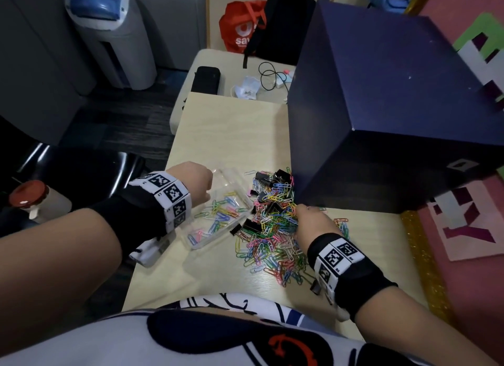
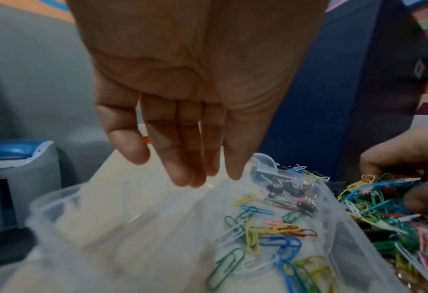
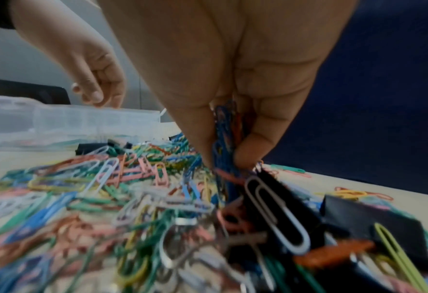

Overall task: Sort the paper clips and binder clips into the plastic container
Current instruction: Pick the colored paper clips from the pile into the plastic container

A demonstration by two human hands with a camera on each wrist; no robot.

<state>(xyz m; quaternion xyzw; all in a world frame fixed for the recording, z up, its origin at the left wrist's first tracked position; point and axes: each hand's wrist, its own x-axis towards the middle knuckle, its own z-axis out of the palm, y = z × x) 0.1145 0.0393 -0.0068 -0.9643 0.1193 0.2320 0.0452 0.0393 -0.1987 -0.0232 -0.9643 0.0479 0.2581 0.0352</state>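
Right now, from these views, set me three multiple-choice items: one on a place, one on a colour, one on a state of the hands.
1. Where does the loose clip pile lie?
A. right of the plastic container
B. inside the red bag
C. on the floor

2. What colour are the binder clips?
A. white
B. black
C. yellow

3. What is the right hand doing?
A. lying flat on the table
B. pinching a bunch of paper clips
C. lifting the blue box

Key: 1 A, the head view shows the pile beside the container's right wall; 2 B, black bodies show among the coloured wire; 3 B, the right wrist view shows the fingers closed on clips.
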